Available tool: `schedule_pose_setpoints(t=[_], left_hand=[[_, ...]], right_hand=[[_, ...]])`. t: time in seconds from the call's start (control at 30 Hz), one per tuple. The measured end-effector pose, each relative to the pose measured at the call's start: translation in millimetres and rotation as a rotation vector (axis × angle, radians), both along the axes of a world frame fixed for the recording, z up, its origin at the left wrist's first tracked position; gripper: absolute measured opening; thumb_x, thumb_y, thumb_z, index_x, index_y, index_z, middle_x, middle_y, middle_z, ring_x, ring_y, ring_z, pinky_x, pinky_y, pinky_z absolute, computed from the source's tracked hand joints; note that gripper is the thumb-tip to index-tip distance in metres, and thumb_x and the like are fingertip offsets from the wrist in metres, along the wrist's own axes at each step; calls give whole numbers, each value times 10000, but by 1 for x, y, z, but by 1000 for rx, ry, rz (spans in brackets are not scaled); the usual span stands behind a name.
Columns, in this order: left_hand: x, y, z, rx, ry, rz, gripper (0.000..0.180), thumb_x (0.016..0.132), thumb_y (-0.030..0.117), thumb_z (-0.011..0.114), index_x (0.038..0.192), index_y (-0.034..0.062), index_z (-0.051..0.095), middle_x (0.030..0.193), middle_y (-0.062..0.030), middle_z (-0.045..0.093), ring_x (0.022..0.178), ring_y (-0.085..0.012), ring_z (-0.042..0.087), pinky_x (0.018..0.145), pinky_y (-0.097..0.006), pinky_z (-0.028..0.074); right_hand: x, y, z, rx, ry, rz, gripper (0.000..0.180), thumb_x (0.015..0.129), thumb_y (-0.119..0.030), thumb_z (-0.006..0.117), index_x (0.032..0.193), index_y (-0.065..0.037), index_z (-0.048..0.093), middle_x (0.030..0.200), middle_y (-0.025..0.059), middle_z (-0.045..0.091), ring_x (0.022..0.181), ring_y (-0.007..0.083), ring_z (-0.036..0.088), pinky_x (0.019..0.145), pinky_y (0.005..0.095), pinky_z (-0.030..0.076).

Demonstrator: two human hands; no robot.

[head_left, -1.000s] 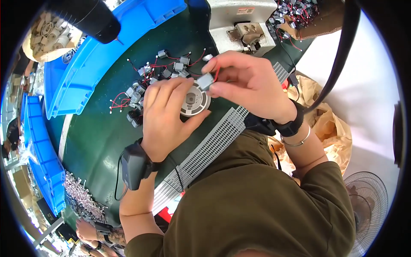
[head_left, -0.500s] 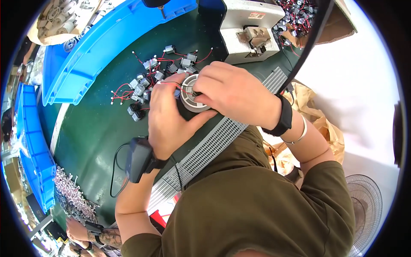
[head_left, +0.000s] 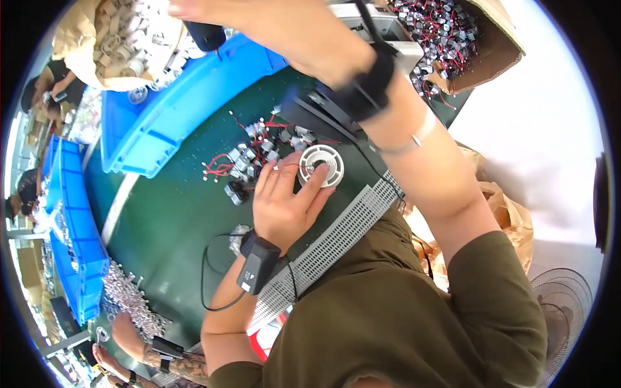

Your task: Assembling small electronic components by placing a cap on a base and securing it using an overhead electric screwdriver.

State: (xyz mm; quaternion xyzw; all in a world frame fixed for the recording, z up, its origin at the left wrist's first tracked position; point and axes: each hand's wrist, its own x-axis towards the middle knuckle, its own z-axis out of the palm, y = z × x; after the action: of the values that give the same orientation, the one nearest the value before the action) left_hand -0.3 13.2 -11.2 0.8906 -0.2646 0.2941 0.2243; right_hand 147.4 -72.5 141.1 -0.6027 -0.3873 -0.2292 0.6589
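A white round plastic housing [head_left: 332,155] with a spoked rim lies on the green work surface. My left hand [head_left: 284,202] grips it from the left, with a fingertip pressed at its centre. A thin red wire runs into that centre; what sits under my finger is mostly hidden. At the upper left, my right hand [head_left: 259,22] is wrapped round the top of a black electric screwdriver [head_left: 206,37], whose bit points down. The upper edge cuts off part of this hand. Beside the housing lies a pile of small grey motors [head_left: 259,147] with red and black wires.
Blue bins [head_left: 145,139] line the far left side. A sack of white round parts [head_left: 123,48] stands beyond, and a box of wired motors [head_left: 446,39] at upper right. A pale metal fixture [head_left: 404,48] is partly behind my right arm. A co-worker's hand [head_left: 126,336] is at lower left.
My right hand has left the housing and gone up to the screwdriver, which has shifted left. My left hand stays at the housing, a finger now at its centre. The view has shifted.
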Motion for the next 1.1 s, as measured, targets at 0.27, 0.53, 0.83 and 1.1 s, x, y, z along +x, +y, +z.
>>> schedule_pose_setpoints(t=[0.27,0.53,0.83,1.1], left_hand=[[6,-12,-3,-128,37,-52,318,665,156,767,963,92,678,1079,-166,600,849,-299,592,733,-383,475],[4,-2,-8,-116,92,-32,383,634,94,770,1003,77,670,1091,-189,596,908,-337,572,778,-419,454],[1,0,-14,-134,105,-22,420,615,80,761,1025,76,670,1108,-197,595,920,-358,554,799,-433,452],[-1,2,-15,-114,123,-21,425,616,94,765,1030,75,669,1117,-206,594,952,-370,558,846,-451,438]], right_hand=[[22,1,30,114,217,674,205,772,-54,674,909,-3,530,751,34,561,634,117,557,589,259,471],[-42,-140,-4,176,263,-28,271,787,-61,649,1007,30,519,764,73,575,554,147,550,525,248,450],[-34,-154,-36,286,319,-59,282,780,-20,649,1024,52,526,808,78,562,572,151,560,528,258,459],[-30,-154,-43,283,320,-63,289,775,-11,643,1029,59,523,834,88,559,585,151,563,536,264,464]])
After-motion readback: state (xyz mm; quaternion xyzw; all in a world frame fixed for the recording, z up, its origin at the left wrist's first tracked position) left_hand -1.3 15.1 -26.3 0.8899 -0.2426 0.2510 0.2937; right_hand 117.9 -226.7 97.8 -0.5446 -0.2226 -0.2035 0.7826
